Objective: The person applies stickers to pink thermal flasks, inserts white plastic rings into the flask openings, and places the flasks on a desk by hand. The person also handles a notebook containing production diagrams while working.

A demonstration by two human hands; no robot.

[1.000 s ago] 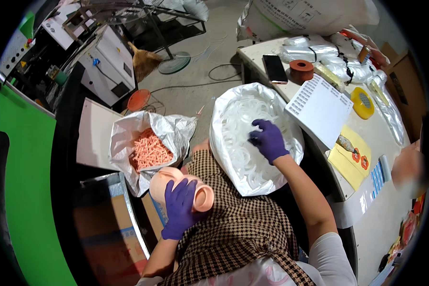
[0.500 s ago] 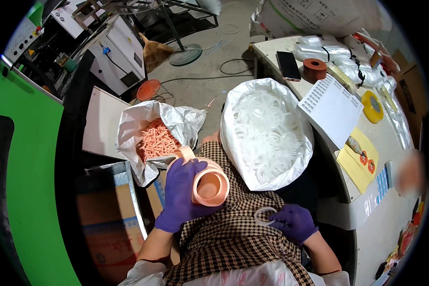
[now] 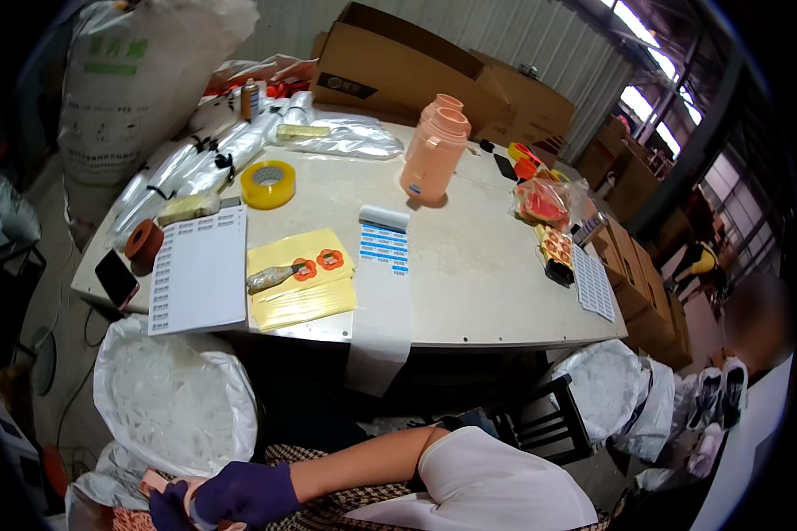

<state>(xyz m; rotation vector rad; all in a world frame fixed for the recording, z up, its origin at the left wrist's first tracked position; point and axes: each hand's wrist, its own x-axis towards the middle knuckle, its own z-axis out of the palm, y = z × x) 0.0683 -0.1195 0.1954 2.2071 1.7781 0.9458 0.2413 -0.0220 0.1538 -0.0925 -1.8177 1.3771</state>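
At the lower left edge, a pink plastic flask body (image 3: 155, 481) with a handle shows in part. My left hand (image 3: 166, 508), in a purple glove, is closed around it, mostly cut off by the frame. My right hand (image 3: 246, 496), gloved too, reaches across and presses against the flask's open end. A pale curved edge by its fingers looks like the translucent white ring it carries; the back of the hand hides most of the fingertips. Just beyond both hands stands a white sack (image 3: 173, 398) full of such rings. Pink plastic pieces (image 3: 131, 519) lie in another sack beside the flask.
A white table (image 3: 496, 292) spans the middle, with a finished-looking pink flask (image 3: 434, 155), a yellow tape roll (image 3: 268, 184), yellow cards (image 3: 314, 305), a label sheet (image 3: 199, 274), a label roll (image 3: 383, 217) and a phone (image 3: 116, 278). A dark stool (image 3: 553, 420) stands right.
My view has swung right toward the table. My right hand, earlier apart at my lap with the ring, has come over to the flask in my left hand.
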